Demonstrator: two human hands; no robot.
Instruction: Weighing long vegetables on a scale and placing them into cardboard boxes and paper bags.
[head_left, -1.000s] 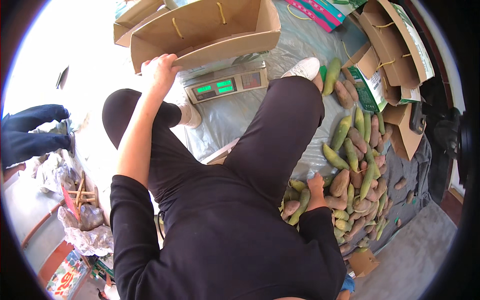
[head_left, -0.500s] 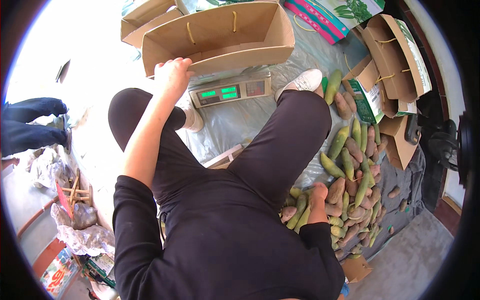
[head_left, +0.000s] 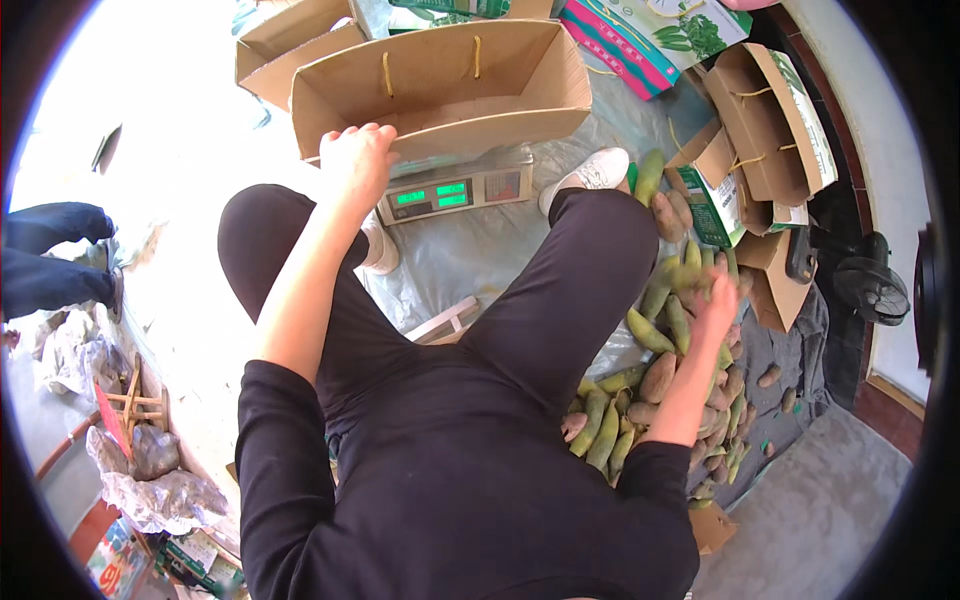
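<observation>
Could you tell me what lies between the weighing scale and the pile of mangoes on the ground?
In the head view, the person's right leg and white shoe lie between the scale and the mango pile, on plastic sheeting.

Right hand raised from the mango pile
Right hand (head_left: 712, 305), blurred, has been lifted off the low mangoes (head_left: 640, 390) toward the cardboard box (head_left: 440, 75).
</observation>
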